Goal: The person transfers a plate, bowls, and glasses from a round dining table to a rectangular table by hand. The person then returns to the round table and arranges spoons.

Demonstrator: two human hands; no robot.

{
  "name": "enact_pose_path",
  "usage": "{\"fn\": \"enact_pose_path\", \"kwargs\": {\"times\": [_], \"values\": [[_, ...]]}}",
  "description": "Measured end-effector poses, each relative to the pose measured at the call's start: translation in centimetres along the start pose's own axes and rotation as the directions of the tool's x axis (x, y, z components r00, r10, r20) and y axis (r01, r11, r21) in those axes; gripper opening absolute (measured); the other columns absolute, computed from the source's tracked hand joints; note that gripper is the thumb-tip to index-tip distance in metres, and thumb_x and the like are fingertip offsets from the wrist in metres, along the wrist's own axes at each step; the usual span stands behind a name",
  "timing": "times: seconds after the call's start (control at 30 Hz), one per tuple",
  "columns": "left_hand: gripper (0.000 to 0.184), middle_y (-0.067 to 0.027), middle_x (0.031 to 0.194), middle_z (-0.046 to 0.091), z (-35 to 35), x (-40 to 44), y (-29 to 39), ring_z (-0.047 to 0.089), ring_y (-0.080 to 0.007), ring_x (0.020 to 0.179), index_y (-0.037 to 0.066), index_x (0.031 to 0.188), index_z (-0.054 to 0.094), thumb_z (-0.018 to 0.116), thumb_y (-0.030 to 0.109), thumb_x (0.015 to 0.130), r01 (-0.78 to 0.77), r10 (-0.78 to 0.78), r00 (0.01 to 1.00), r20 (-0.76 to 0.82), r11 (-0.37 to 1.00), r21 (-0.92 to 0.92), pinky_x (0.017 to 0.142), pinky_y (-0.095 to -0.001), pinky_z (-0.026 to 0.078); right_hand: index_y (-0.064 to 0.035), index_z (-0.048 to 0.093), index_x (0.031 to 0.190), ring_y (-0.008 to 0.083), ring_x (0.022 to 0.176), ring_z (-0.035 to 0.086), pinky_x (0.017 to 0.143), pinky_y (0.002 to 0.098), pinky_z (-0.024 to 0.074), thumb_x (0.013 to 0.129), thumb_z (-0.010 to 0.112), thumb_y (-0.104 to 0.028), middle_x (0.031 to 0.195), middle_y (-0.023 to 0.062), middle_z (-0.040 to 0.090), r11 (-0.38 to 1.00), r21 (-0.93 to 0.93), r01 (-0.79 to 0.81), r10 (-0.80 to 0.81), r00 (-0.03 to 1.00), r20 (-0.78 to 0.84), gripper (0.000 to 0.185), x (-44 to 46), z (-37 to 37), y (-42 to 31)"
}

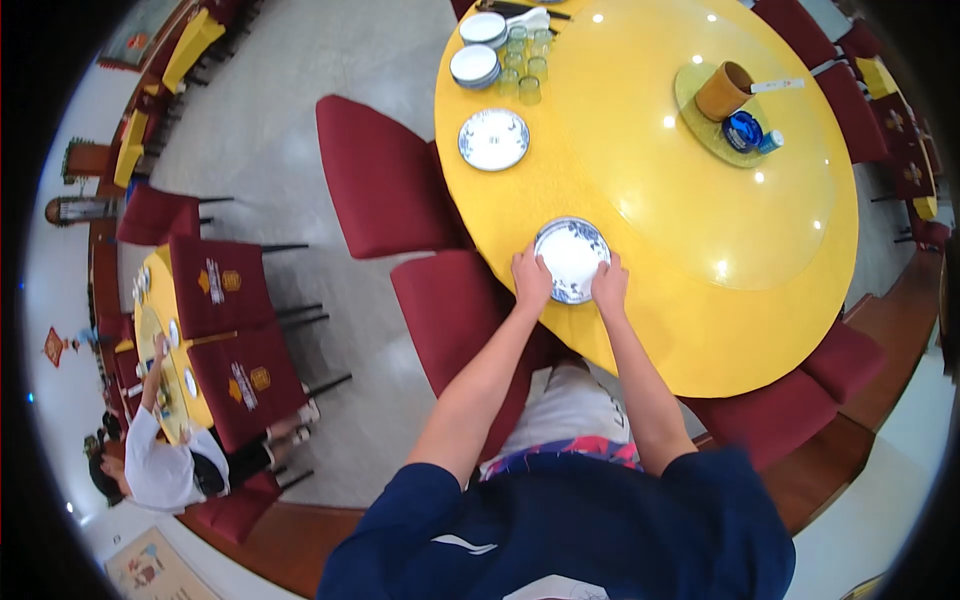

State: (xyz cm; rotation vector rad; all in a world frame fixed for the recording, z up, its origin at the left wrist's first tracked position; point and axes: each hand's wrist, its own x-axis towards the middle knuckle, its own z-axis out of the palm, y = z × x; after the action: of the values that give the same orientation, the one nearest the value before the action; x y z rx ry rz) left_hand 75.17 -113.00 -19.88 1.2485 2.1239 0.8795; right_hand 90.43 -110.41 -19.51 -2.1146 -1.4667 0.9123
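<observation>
Both my hands hold a white plate with a blue floral rim [572, 258] near the edge of the round yellow table [520, 190]. My left hand [531, 277] grips its left side, thumb over the rim. On the right side, my right hand [610, 285] is closed on the rim in the same way. It cannot be told whether this is one plate or a stack. Farther along the edge lies another patterned plate [494, 139]. Beyond it are small stacked white dishes [474, 66] and several green glasses [529, 90].
A glass turntable [650, 130] bears a brown pot [722, 92] and a blue ashtray [742, 131]. Dark red chairs [375, 180] surround the table. At the left, a person in white [165, 465] reaches over another yellow table.
</observation>
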Motion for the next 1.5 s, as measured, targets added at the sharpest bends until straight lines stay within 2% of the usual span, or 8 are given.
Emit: {"fn": "enact_pose_path", "kwargs": {"times": [0.4,0.6,0.97,1.13,1.2,1.23,1.3,1.5], "values": [[0.037,-0.0255,0.105,0.050,-2.0,3.8,-1.8,0.050,-0.0388,0.099,-0.003,0.123,0.053,0.055,0.005,0.087,-0.111,0.132,0.966,0.222,0.988,-0.106,0.089,-0.0447,0.041,-0.0092,0.049,0.129,0.0381,0.104,0.057,0.089,0.0441,0.0436,0.096,0.044,-0.021,0.111,0.0238,0.060,0.991,0.042,-0.126,0.132,0.969,-0.209,0.035,-1.6,3.5,-0.3],[0.052,-0.0294,0.103,0.059,-3.0,5.3,-3.5,0.056,-0.0432,0.101,-0.003,0.133,0.040,0.056,0.007,0.084,-0.136,0.163,0.858,0.487,0.987,-0.090,0.088,-0.0494,0.044,-0.0072,0.048,0.130,0.0378,0.106,0.058,0.092,0.0428,0.0445,0.095,0.046,-0.026,0.115,0.0207,0.062,0.994,0.020,-0.106,0.108,0.977,-0.182,0.039,-1.8,3.0,-0.1],[0.040,-0.0312,0.106,0.060,-2.7,7.3,-4.0,0.059,-0.0438,0.100,-0.012,0.111,0.050,0.055,0.013,0.081,-0.200,0.096,0.602,0.792,0.979,0.034,0.086,-0.0454,0.049,-0.0060,0.045,0.131,0.0405,0.109,0.056,0.094,0.0444,0.0431,0.094,0.047,-0.028,0.117,0.0241,0.060,0.962,-0.160,-0.220,0.201,0.971,-0.131,0.043,-2.5,2.8,-1.4],[0.050,-0.0331,0.109,0.058,1.1,7.5,-7.0,0.060,-0.0438,0.099,-0.017,0.116,0.040,0.054,0.011,0.077,0.004,-0.039,0.522,0.852,0.999,0.043,0.085,-0.0443,0.050,0.0004,0.040,0.132,0.0430,0.110,0.053,0.096,0.0455,0.0409,0.095,0.043,-0.021,0.118,0.0309,0.055,0.981,0.192,-0.024,0.056,0.985,-0.165,0.042,-1.4,4.6,1.4],[0.050,-0.0318,0.104,0.061,5.7,8.1,-9.5,0.062,-0.0419,0.096,-0.018,0.113,0.050,0.058,0.017,0.079,-0.434,0.127,0.427,0.896,0.897,0.080,0.082,-0.0413,0.051,0.0031,0.037,0.131,0.0433,0.115,0.050,0.098,0.0441,0.0390,0.096,0.040,-0.020,0.123,0.0322,0.050,0.974,0.226,0.011,0.031,0.984,-0.178,0.043,0.3,4.3,1.4],[0.050,-0.0318,0.104,0.061,4.5,8.8,-7.9,0.062,-0.0419,0.096,-0.018,0.113,0.050,0.058,0.017,0.079,-0.449,0.112,0.410,0.905,0.889,0.093,0.082,-0.0413,0.051,0.0033,0.037,0.131,0.0433,0.115,0.050,0.099,0.0438,0.0386,0.096,0.038,-0.019,0.123,0.0321,0.050,0.983,0.175,-0.049,0.078,0.983,-0.166,0.042,0.8,4.3,1.7],[0.065,-0.0361,0.104,0.058,-0.9,8.1,-3.9,0.062,-0.0436,0.096,-0.023,0.122,0.031,0.061,0.017,0.080,0.067,-0.121,0.551,0.826,0.993,0.100,0.082,-0.0417,0.050,0.0036,0.037,0.131,0.0429,0.115,0.050,0.100,0.0429,0.0378,0.096,0.034,-0.018,0.124,0.0303,0.050,0.980,0.140,-0.139,0.159,0.977,-0.143,0.041,-1.1,4.1,-0.4],[0.055,-0.0384,0.100,0.056,-4.7,12.1,-1.7,0.060,-0.0459,0.096,-0.021,0.111,0.028,0.061,0.009,0.078,0.023,-0.088,0.544,0.834,0.996,0.090,0.082,-0.0453,0.050,0.0032,0.035,0.134,0.0381,0.117,0.050,0.101,0.0400,0.0366,0.097,0.036,-0.019,0.124,0.0280,0.051,0.961,0.249,-0.123,0.183,0.955,-0.232,0.043,-1.7,6.3,-3.6]]}}
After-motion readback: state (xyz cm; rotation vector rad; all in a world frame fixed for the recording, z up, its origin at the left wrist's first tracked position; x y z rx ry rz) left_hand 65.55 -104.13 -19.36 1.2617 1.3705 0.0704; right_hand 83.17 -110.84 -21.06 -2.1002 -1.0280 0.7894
